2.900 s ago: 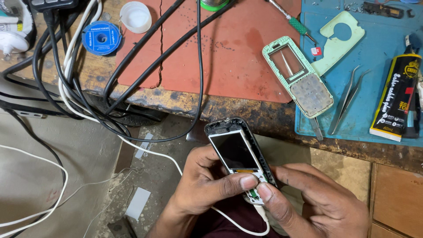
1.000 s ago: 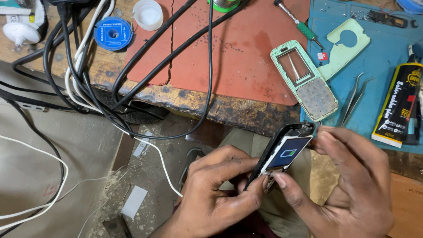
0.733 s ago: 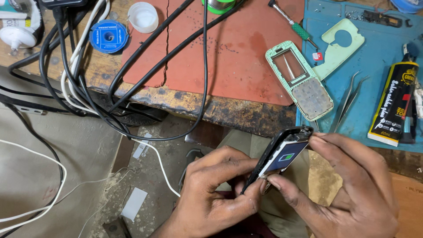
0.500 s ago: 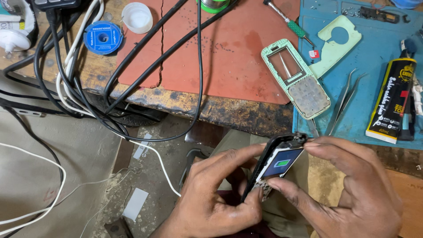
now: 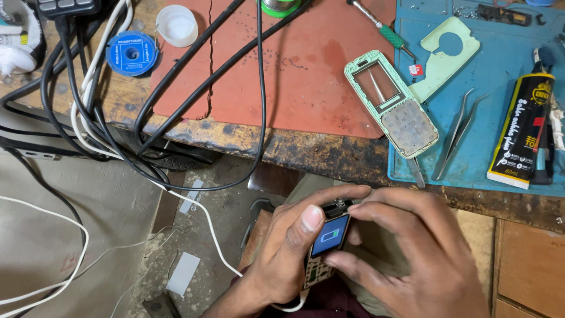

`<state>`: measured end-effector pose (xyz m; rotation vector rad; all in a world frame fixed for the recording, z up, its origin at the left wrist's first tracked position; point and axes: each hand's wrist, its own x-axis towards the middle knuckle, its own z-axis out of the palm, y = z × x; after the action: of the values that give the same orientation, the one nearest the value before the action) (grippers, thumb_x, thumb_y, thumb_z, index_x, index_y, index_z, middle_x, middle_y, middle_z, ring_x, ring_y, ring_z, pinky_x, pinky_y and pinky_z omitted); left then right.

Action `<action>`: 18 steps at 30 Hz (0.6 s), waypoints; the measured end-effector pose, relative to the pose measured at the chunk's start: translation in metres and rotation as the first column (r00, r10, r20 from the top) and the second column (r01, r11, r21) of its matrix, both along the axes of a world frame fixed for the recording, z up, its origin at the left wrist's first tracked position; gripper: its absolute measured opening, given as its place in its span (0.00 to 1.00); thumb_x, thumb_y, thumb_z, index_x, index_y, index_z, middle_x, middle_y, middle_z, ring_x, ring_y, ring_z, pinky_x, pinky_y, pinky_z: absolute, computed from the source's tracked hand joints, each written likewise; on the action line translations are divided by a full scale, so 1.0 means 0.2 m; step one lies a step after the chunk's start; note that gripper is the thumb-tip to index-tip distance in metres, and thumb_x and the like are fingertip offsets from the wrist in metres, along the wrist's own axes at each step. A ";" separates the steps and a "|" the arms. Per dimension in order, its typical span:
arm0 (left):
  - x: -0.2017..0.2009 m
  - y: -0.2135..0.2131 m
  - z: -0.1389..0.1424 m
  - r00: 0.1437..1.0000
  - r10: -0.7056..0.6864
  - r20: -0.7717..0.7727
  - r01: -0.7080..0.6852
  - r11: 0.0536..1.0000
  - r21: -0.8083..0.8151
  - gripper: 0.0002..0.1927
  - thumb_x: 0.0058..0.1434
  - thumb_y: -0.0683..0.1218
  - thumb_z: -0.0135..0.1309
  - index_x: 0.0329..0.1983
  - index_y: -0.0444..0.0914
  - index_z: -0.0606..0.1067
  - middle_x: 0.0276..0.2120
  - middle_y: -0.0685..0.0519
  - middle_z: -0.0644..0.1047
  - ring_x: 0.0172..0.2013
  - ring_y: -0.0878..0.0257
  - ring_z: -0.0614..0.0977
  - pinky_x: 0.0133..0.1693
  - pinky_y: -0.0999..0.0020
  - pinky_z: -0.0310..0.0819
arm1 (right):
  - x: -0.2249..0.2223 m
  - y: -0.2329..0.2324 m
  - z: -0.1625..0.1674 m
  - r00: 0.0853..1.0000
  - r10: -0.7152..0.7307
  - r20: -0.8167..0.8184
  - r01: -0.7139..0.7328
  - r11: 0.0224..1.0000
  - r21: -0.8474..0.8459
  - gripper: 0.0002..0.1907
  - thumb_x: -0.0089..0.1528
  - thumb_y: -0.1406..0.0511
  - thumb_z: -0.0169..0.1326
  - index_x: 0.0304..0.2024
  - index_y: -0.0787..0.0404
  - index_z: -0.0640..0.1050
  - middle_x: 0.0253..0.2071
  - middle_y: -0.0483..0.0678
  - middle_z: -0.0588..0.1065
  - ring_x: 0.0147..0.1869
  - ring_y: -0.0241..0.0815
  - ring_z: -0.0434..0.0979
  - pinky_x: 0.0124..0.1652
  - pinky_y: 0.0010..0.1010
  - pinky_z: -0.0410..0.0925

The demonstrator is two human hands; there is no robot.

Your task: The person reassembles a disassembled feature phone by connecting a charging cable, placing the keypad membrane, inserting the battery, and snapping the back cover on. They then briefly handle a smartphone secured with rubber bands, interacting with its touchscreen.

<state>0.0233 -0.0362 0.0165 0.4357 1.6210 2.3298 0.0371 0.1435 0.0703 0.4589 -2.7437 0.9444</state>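
Note:
My left hand [image 5: 294, 250] and my right hand [image 5: 406, 253] hold a small opened phone [image 5: 328, 241] between them, below the bench's front edge. Its screen glows blue with a battery symbol, and bare circuit board shows under the screen. My left thumb rests on the screen's left edge; my right fingers wrap over its top and right side. A white cable [image 5: 206, 218] runs up to the phone from the left. On the bench lies the phone's pale green front frame with keypad [image 5: 391, 112], and a pale green back cover [image 5: 444, 56] beside it.
A blue mat [image 5: 500, 118] carries tweezers [image 5: 456, 138], a black-and-yellow glue tube [image 5: 521, 132] and a green-handled screwdriver [image 5: 382, 26]. A red mat [image 5: 306, 65] is crossed by black cables [image 5: 194, 59]. A blue solder spool [image 5: 132, 53] and a white cap [image 5: 176, 25] sit at the left.
The phone has come lower and turned from tilted to face-up, its lit screen toward me. My right hand has closed over its top and right side.

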 end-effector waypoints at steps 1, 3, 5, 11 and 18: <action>0.00 0.00 0.00 0.997 -0.031 0.072 0.029 0.999 0.025 0.40 0.76 0.66 0.30 0.68 0.28 0.72 0.40 0.45 0.81 0.43 0.59 0.83 0.48 0.66 0.78 | -0.02 0.02 0.02 1.000 0.000 -0.025 0.000 1.000 -0.011 0.33 0.45 0.55 0.71 0.49 0.62 0.76 0.47 0.52 0.77 0.52 0.45 0.81 0.51 0.35 0.74; -0.02 0.00 0.00 0.977 -0.067 0.201 0.042 0.991 0.128 0.41 0.76 0.65 0.30 0.70 0.27 0.70 0.39 0.44 0.80 0.39 0.61 0.80 0.43 0.68 0.75 | -0.07 0.09 0.03 0.986 -0.157 0.052 0.165 0.947 -0.276 0.23 0.61 0.63 0.64 0.55 0.64 0.73 0.48 0.51 0.77 0.49 0.39 0.81 0.50 0.33 0.76; -0.05 0.00 0.01 0.959 -0.094 0.269 0.017 0.962 0.273 0.40 0.76 0.64 0.30 0.72 0.27 0.68 0.39 0.44 0.79 0.39 0.61 0.80 0.42 0.66 0.76 | -0.13 0.15 0.01 0.920 -0.392 0.031 0.383 0.878 -0.287 0.16 0.73 0.65 0.57 0.59 0.68 0.73 0.49 0.55 0.76 0.47 0.38 0.76 0.48 0.30 0.69; -0.27 0.05 0.04 0.962 -0.178 0.205 0.037 0.833 0.552 0.38 0.79 0.64 0.31 0.74 0.28 0.63 0.37 0.42 0.78 0.35 0.60 0.82 0.39 0.64 0.80 | -0.27 0.29 -0.03 0.891 -0.439 -0.115 0.450 0.822 0.349 0.17 0.66 0.67 0.62 0.53 0.72 0.77 0.36 0.60 0.77 0.29 0.52 0.75 0.29 0.40 0.67; -0.48 0.07 0.07 0.939 -0.294 0.175 0.132 0.784 0.606 0.37 0.81 0.65 0.33 0.70 0.26 0.64 0.35 0.42 0.77 0.30 0.60 0.81 0.35 0.64 0.80 | -0.32 0.26 0.01 0.918 -0.373 -0.136 0.396 0.841 0.368 0.11 0.64 0.74 0.55 0.48 0.69 0.82 0.30 0.61 0.74 0.29 0.54 0.73 0.32 0.41 0.67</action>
<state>-0.0718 -0.0226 0.0301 0.3830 0.6570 2.5352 -0.0259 0.1959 0.0723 -0.0225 -2.8098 0.2800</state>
